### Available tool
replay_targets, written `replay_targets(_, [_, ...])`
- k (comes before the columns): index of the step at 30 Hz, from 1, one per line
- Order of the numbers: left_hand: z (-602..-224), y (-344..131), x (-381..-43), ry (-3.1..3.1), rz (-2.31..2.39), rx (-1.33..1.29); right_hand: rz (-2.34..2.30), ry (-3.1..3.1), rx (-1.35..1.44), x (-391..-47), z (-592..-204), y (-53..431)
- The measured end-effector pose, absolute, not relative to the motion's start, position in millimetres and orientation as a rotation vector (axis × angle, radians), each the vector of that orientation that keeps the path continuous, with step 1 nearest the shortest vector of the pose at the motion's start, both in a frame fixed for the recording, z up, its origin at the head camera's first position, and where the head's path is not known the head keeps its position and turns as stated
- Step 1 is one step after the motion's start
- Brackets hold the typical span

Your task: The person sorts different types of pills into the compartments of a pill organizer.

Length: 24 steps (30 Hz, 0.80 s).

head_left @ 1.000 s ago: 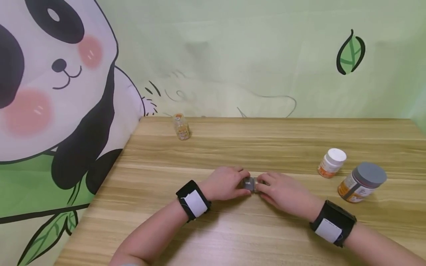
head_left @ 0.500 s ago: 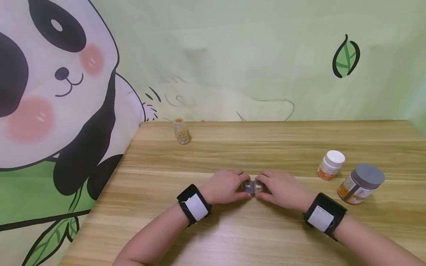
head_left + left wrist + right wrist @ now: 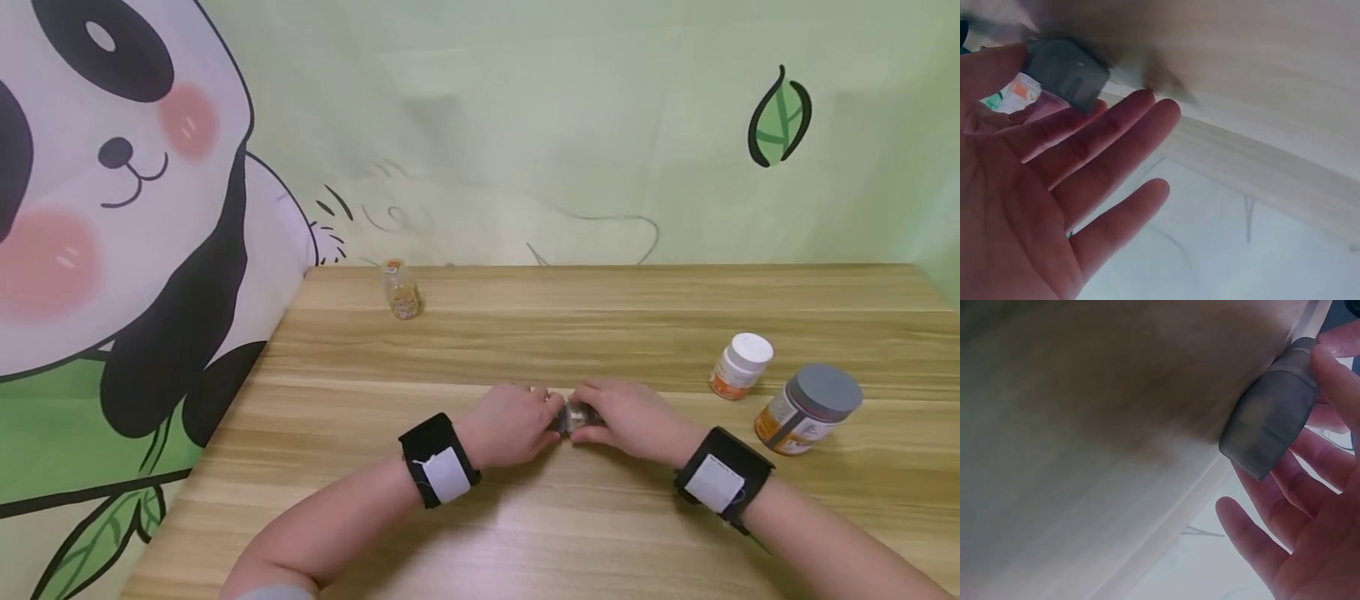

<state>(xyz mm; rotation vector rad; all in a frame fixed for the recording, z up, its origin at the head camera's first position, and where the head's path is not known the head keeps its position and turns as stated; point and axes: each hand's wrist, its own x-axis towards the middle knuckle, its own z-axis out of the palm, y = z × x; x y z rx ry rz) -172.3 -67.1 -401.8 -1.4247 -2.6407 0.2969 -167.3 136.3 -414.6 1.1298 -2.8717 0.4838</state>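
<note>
A small grey, partly see-through pill box (image 3: 576,417) lies low at the tabletop, between both hands. My left hand (image 3: 507,425) pinches its left end between thumb and fingertips. In the left wrist view the grey end section (image 3: 1069,74) sits between thumb and index finger, the other fingers stretched past it. My right hand (image 3: 637,419) pinches the right end, thumb on the near side and fingers on the far side. The right wrist view shows a rounded section (image 3: 1269,419) joining another at a seam. Fingers hide much of the box in the head view.
A white-capped bottle (image 3: 741,367) and a larger grey-lidded jar (image 3: 808,408) stand to the right of the right hand. Far left stands a clear little bottle (image 3: 402,290) with an orange label on top. A panda-printed cloth (image 3: 480,167) hangs behind the wooden table (image 3: 540,333).
The right fingers have shifted from over the box's middle to its right end. The left fingers now cover the "Wed." lettering that showed before. The bottles and jar have stayed put.
</note>
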Motion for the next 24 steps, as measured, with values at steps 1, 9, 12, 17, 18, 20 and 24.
replay_targets(1, [-400.9, -67.3, -172.4, -2.638, 0.308, -1.430, 0.483, -2.870, 1.132, -167.5, -414.8, 136.3])
replay_targets(9, [-403.3, -68.2, -175.1, -2.646, 0.306, -1.434, 0.452, -2.862, 1.136, -167.9, -415.4, 136.5])
replay_targets(12, [-404.1, -67.0, -175.7, -2.600, 0.367, -1.455, 0.453, -2.866, 1.129, -167.6, -414.3, 137.1])
replay_targets(17, [-403.8, -66.3, -178.4, -2.502, 0.467, -1.507, 0.442, -2.881, 1.118, -167.6, -413.0, 137.3])
replay_targets(18, [-403.3, -66.7, -179.5, -2.495, 0.459, -1.519, 0.438, -2.884, 1.115, -167.7, -412.9, 137.1])
replay_targets(20, [-403.0, -68.6, -182.2, -2.510, 0.399, -1.534, 0.435, -2.885, 1.117, -167.5, -412.8, 136.9])
replay_targets(24, [-405.4, -73.4, -190.8, -2.594, 0.200, -1.574, 0.428, -2.880, 1.127, -167.7, -413.8, 136.5])
